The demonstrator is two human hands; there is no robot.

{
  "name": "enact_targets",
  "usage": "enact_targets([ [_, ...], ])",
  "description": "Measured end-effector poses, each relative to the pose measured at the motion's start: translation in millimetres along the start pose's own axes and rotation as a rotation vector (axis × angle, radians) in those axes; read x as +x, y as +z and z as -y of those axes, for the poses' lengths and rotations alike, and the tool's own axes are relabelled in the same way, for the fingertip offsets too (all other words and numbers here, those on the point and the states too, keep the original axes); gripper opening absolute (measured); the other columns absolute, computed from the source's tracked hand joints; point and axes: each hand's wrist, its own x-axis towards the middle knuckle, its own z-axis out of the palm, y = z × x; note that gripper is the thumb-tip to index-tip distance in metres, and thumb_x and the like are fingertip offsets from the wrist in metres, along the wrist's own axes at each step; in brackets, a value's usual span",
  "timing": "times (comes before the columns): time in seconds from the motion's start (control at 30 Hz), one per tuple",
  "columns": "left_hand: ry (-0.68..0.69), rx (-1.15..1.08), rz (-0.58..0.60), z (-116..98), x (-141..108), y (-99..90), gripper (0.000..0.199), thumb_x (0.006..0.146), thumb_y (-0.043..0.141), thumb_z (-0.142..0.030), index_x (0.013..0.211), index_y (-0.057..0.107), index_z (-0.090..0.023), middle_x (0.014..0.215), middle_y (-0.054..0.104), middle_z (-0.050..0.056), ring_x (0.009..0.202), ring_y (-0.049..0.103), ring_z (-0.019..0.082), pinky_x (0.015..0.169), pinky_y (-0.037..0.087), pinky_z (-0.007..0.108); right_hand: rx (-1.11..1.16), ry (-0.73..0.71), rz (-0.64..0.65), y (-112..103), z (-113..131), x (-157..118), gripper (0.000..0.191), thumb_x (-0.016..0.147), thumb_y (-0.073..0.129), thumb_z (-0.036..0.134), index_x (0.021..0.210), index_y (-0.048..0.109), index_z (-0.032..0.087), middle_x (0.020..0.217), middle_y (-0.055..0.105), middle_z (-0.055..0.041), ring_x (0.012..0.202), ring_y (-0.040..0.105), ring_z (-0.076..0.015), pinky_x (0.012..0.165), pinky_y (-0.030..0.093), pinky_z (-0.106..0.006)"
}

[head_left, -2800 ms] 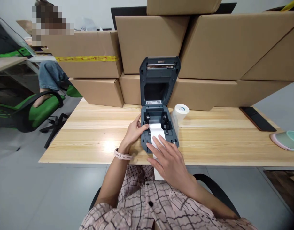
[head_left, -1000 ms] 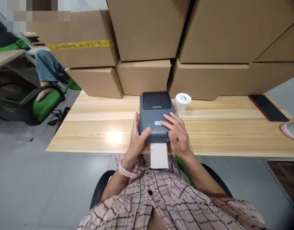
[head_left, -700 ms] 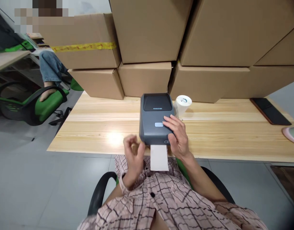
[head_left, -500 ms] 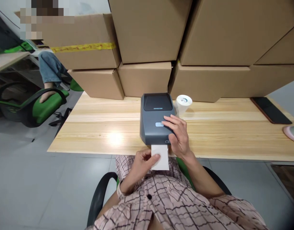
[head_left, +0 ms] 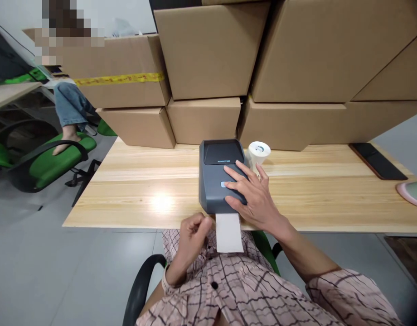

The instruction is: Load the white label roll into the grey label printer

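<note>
The right hand [head_left: 254, 199] lies on the label printer [head_left: 212, 192] with spread fingers; the left hand [head_left: 192, 236] is loosely clenched, beside the paper strip [head_left: 229, 234].

One left hand [head_left: 192, 233], one right hand [head_left: 254, 194]. One printer [head_left: 211, 176], one paper strip [head_left: 229, 235], one paper roll [head_left: 258, 156], one phone [head_left: 378, 161], one wristband [head_left: 165, 281], one strip of yellow tape [head_left: 120, 80]. One green-and-pink item [head_left: 415, 194], cut off at the edge. At least seven boxes [head_left: 211, 54]: three in the bottom row, three above, one on top; at far right, too unclear to count further. At least two tables [head_left: 137, 181], one near and one far. At least two chairs [head_left: 50, 171]. One other person [head_left: 70, 105].
</note>
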Motion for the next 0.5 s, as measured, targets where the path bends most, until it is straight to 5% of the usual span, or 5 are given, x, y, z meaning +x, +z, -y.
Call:
enact_targets([
  [0.1,0.113,-0.022,-0.245,-1,5,-7.7,0.041,0.1,0.057,-0.046,0.072,0.064,-0.017,0.069,0.058,0.0,0.065,0.05,0.012,0.062,0.04,0.024,0.192,0.163,-0.123,9,1,-20,0.046,0.106,0.04,0.056,0.14,0.054,0.029,0.166,0.043,-0.0094,0.154,0.038,-0.0317,0.125,0.026,-0.064],
  [0.23,0.102,-0.051,-0.333,-2,26,-16.4,0.027,0.098,0.061,-0.044,0.1,0.072,-0.02,0.096,0.07,0.005,0.084,0.063,0.016,0.07,0.05,0.026,0.365,0.312,-0.296,16,-1,-40,0.067,0.105,0.029,0.062,0.165,0.02,0.033,0.176,0.014,-0.0052,0.162,0.015,-0.0335,0.125,0.029,-0.066],
  [0.37,0.116,-0.04,-0.304,-6,72,-22.4,0.025,0.094,0.065,-0.04,0.109,0.069,-0.02,0.114,0.07,0.009,0.098,0.066,0.019,0.078,0.055,0.03,0.301,0.162,-0.237,7,-16,-19,0.081,0.102,0.027,0.071,0.168,-0.003,0.035,0.178,0.0,-0.0001,0.163,0.006,-0.0349,0.13,0.019,-0.066],
  [0.5,0.098,-0.062,-0.127,-12,120,-18.7,0.053,0.084,0.074,-0.037,0.132,0.06,-0.021,0.147,0.058,0.014,0.137,0.053,0.028,0.107,0.05,0.041,0.212,0.056,-0.245,-7,-42,34,0.08,0.102,0.027,0.071,0.167,-0.005,0.036,0.178,0.003,-0.0007,0.163,0.012,-0.0354,0.13,0.018,-0.065],
])
